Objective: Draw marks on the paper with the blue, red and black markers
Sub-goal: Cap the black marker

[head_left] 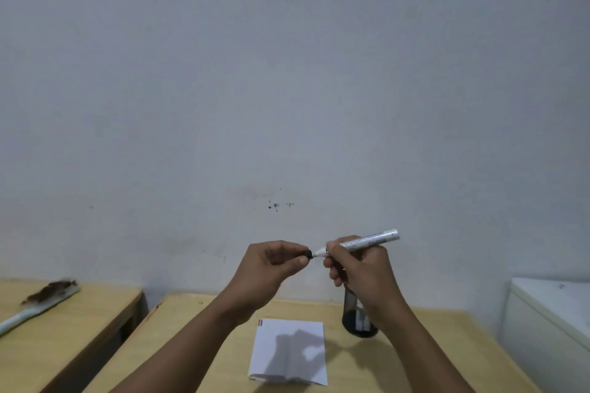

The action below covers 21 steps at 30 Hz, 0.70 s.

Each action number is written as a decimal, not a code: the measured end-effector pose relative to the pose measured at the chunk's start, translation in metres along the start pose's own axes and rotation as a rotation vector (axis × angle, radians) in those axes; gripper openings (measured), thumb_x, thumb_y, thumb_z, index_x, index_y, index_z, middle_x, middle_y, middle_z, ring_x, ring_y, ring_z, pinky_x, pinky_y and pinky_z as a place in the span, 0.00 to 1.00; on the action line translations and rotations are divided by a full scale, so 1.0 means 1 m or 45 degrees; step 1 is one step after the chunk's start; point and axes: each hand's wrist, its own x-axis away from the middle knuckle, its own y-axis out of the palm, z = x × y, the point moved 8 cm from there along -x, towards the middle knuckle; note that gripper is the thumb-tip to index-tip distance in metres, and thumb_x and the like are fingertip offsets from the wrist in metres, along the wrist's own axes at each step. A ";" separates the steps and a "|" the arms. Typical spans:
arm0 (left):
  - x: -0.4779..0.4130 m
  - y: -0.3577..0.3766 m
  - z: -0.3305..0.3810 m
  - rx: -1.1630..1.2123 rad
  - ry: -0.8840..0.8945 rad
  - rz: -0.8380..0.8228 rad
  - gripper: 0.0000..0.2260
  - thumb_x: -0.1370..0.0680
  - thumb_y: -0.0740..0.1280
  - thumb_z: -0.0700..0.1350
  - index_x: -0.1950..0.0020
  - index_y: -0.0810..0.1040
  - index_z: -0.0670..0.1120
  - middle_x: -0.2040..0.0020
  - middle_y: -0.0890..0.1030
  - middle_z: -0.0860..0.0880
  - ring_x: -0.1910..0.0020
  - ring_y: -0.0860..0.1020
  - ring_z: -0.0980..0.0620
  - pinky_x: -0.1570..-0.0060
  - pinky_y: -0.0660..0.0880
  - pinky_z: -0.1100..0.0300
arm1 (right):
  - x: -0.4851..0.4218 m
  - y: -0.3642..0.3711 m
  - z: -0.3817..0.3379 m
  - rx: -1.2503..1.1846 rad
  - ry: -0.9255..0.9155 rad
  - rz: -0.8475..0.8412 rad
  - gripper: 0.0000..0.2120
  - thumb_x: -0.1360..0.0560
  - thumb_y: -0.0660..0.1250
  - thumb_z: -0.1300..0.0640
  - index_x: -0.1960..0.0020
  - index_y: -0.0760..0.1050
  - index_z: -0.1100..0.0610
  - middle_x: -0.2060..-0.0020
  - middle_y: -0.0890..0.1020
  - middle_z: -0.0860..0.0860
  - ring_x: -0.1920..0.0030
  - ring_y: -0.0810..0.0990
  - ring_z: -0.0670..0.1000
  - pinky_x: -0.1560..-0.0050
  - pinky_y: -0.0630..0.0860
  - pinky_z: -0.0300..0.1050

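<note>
Above desk: both hands raised off the wooden desk, meeting mid-air in front of the wall.
R hand: right hand wrapped round barrel of a white-bodied marker, fingers closed tight on it, tail end pointing up-right, nib end pointing left.
L hand: left hand pinching the marker's dark cap w/ thumb + fingertips; rest of fingers curled in.
Cap state: cap looks black, so prob. the black marker; can't tell if cap is coming off or going on, it sits right at the nib end.
Paper: white paper lies flat on desk below hands, creased down the middle, hand shadow across it. Small red + dark stripes at top-left corner; can't tell if drawn marks or print.
Holder: dark mesh pen cup stands just right of paper, partly hidden by R wrist; 2 pale marker ends seem to show through the mesh.
Pose: both forearms angled up + inward, wrists bent toward each other, elbows out of frame.
Risk 1: a sharp pull on a stiff cap could jerk hands apart, so nib may streak fingers.
Risk 2: R wrist sits close over pen cup; lowering carelessly could knock it over.
Risk 3: paper is unheld, so 1 stroke may slide it.
Other: brush on the side table, well apart.
</note>
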 end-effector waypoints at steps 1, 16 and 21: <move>0.000 0.005 0.006 0.004 0.018 -0.015 0.06 0.26 0.74 0.38 0.50 0.86 0.44 0.53 0.88 0.48 0.50 0.84 0.54 0.53 0.77 0.67 | 0.002 -0.003 -0.006 0.007 -0.006 -0.001 0.08 0.22 0.69 0.62 0.54 0.81 0.69 0.68 0.82 0.58 0.70 0.77 0.53 0.70 0.75 0.43; -0.007 0.064 0.078 -0.658 0.615 0.334 0.08 0.30 0.78 0.48 0.53 0.85 0.58 0.61 0.78 0.65 0.52 0.77 0.57 0.48 0.73 0.46 | 0.000 -0.072 -0.046 0.314 0.053 0.270 0.18 0.24 0.72 0.44 0.56 0.83 0.61 0.72 0.80 0.52 0.74 0.73 0.47 0.70 0.71 0.41; -0.023 0.080 0.089 -0.810 0.676 0.352 0.08 0.27 0.75 0.52 0.49 0.84 0.57 0.57 0.80 0.63 0.48 0.73 0.58 0.47 0.58 0.54 | 0.001 -0.077 -0.059 1.127 -0.529 0.418 0.18 0.25 0.74 0.50 0.39 0.74 0.44 0.49 0.71 0.40 0.61 0.76 0.41 0.63 0.78 0.39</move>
